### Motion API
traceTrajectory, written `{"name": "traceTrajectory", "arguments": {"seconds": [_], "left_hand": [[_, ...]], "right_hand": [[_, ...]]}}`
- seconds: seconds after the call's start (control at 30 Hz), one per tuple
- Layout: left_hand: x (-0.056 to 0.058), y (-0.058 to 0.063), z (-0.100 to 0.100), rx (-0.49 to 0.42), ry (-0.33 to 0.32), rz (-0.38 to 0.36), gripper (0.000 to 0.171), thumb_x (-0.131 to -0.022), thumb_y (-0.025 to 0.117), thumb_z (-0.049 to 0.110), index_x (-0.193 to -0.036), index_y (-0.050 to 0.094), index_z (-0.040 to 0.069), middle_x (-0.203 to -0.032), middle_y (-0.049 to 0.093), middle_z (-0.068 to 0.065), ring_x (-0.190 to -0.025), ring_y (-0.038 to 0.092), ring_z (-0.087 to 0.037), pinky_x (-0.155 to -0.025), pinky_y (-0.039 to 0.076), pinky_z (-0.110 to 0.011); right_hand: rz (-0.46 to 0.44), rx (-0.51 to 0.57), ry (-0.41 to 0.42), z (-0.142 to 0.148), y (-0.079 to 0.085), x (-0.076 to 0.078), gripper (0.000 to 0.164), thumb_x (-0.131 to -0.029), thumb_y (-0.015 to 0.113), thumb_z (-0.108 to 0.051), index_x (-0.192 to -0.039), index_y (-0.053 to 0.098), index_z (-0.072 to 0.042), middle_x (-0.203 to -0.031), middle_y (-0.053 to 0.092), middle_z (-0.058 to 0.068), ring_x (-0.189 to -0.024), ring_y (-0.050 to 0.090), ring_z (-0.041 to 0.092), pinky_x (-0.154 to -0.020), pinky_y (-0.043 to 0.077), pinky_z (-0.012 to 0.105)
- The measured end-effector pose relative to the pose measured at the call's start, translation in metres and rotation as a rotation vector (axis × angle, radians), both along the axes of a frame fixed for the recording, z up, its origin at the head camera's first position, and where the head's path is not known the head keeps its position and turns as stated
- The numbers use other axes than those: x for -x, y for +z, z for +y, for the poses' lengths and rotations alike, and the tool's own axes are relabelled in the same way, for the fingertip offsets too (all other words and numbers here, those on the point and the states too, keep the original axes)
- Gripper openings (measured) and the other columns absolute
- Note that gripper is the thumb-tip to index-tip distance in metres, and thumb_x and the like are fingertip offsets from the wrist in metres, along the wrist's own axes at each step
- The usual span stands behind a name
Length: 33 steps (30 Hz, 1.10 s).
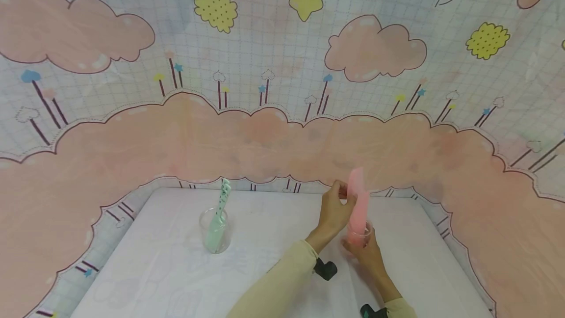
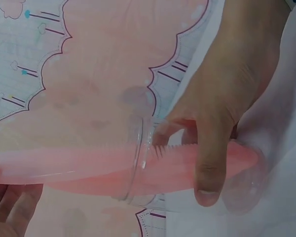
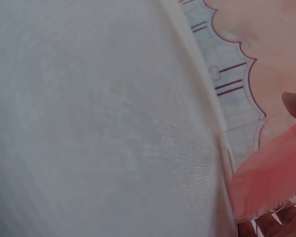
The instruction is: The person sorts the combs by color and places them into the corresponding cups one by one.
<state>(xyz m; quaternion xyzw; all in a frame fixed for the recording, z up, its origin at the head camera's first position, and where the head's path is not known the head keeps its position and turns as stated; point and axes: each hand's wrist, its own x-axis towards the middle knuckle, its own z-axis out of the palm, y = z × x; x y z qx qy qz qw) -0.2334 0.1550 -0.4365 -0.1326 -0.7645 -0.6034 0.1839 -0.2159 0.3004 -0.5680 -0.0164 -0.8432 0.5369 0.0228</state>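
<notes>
Near the back right of the table, my left hand (image 1: 335, 210) pinches the upper part of a translucent pink comb (image 1: 358, 195). Its lower end sits inside a clear cup (image 2: 138, 163), and fine teeth run along one edge of the pink plastic. A second pink layer overlaps it in the left wrist view. My right hand (image 1: 366, 251) grips that cup low down, thumb on the near side and fingers round behind. In the right wrist view the pink comb (image 3: 271, 173) shows at the right edge, with fingertips (image 3: 281, 227) below it.
To the left on the white table (image 1: 273, 239) stands another clear cup (image 1: 205, 217), holding a slanted mint-green item (image 1: 216, 232) with a dark-spotted upper end. Behind the table hangs a cloud-patterned cloth (image 1: 265, 146). Black devices (image 1: 326, 270) are worn at both wrists.
</notes>
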Motion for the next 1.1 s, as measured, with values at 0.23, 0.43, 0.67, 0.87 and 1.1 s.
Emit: {"name": "traceTrajectory", "arguments": {"seconds": [0.23, 0.43, 0.67, 0.87, 1.1], "left_hand": [[0.002, -0.005, 0.002, 0.025, 0.017, -0.002, 0.009, -0.089, 0.066, 0.013, -0.096, 0.062, 0.011, -0.091, 0.069, -0.003, -0.085, 0.064, -0.007, -0.082, 0.052, -0.024], [0.001, -0.009, 0.002, 0.027, 0.007, 0.004, 0.009, -0.089, 0.064, 0.011, -0.098, 0.065, 0.01, -0.091, 0.071, -0.003, -0.085, 0.064, -0.007, -0.081, 0.051, -0.022], [0.001, -0.013, 0.003, 0.03, -0.011, 0.013, 0.01, -0.089, 0.065, 0.011, -0.099, 0.068, 0.01, -0.089, 0.072, -0.003, -0.081, 0.063, -0.005, -0.079, 0.05, -0.019], [-0.001, -0.016, 0.003, 0.04, -0.019, 0.012, 0.01, -0.089, 0.068, 0.012, -0.098, 0.071, 0.01, -0.085, 0.071, -0.002, -0.077, 0.06, -0.002, -0.072, 0.049, -0.015], [-0.003, -0.021, 0.004, 0.033, -0.026, -0.018, 0.008, -0.087, 0.07, 0.013, -0.095, 0.068, 0.012, -0.084, 0.071, -0.001, -0.074, 0.06, 0.0, -0.071, 0.049, -0.014]], "right_hand": [[-0.012, 0.017, 0.009, 0.001, 0.0, 0.0, 0.109, -0.085, 0.074, -0.043, -0.157, -0.001, -0.01, -0.157, 0.028, 0.026, -0.141, 0.035, 0.043, -0.111, 0.034, 0.062], [-0.031, 0.006, -0.011, 0.0, 0.001, 0.0, 0.111, -0.084, 0.075, -0.044, -0.157, -0.002, -0.01, -0.156, 0.028, 0.027, -0.14, 0.036, 0.042, -0.112, 0.033, 0.061], [-0.016, -0.008, -0.014, 0.0, -0.001, 0.002, 0.111, -0.084, 0.074, -0.044, -0.157, -0.001, -0.007, -0.156, 0.028, 0.027, -0.139, 0.038, 0.042, -0.111, 0.035, 0.06], [-0.038, 0.002, -0.016, 0.0, -0.002, 0.001, 0.114, -0.084, 0.074, -0.045, -0.157, -0.005, -0.008, -0.159, 0.021, 0.028, -0.142, 0.032, 0.043, -0.112, 0.035, 0.06], [-0.044, -0.007, -0.022, 0.0, -0.003, 0.0, 0.114, -0.084, 0.074, -0.046, -0.157, -0.006, -0.009, -0.159, 0.02, 0.028, -0.142, 0.032, 0.043, -0.111, 0.035, 0.06]]}}
